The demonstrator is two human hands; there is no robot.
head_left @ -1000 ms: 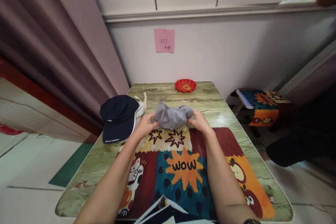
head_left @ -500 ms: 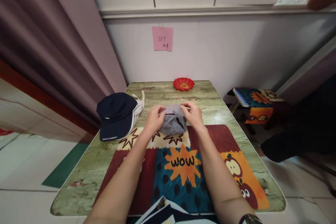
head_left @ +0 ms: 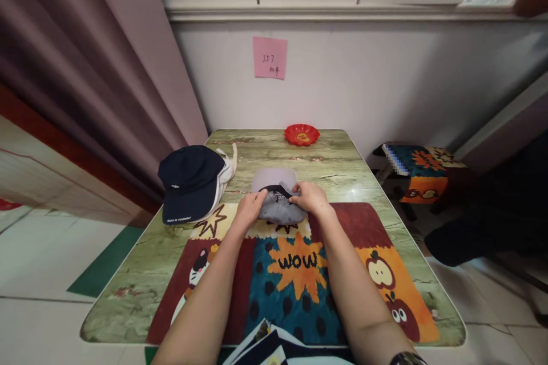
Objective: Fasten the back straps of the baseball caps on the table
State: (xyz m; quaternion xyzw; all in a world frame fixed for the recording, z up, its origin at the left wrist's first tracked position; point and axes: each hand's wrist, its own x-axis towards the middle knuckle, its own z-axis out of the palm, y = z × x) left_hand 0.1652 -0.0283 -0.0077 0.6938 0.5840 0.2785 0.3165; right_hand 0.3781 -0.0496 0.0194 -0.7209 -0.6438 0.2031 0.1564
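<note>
A grey baseball cap [head_left: 280, 211] lies over the far edge of the patterned mat, its brim pointing away from me and its dark inside partly showing. On its left side my left hand [head_left: 251, 208] is closed with the fingers pinching the cap's edge. My right hand [head_left: 311, 198] grips the other side, near the grey back strap. To the left, a navy cap [head_left: 190, 182] with white lettering on its brim sits on top of white headwear [head_left: 225, 174] with a light strap.
The wood-patterned table [head_left: 124, 291] carries a colourful mat [head_left: 295, 308]. A red scalloped dish [head_left: 302, 134] stands at the far edge, near the wall. A stool [head_left: 428, 171] with a similar cover is at the right, and a curtain [head_left: 107, 57] hangs at the left.
The grey cap has opened out and its brim now lies flat on the far side. My hands have shifted slightly towards me, from beside the brim to the cap's rim.
</note>
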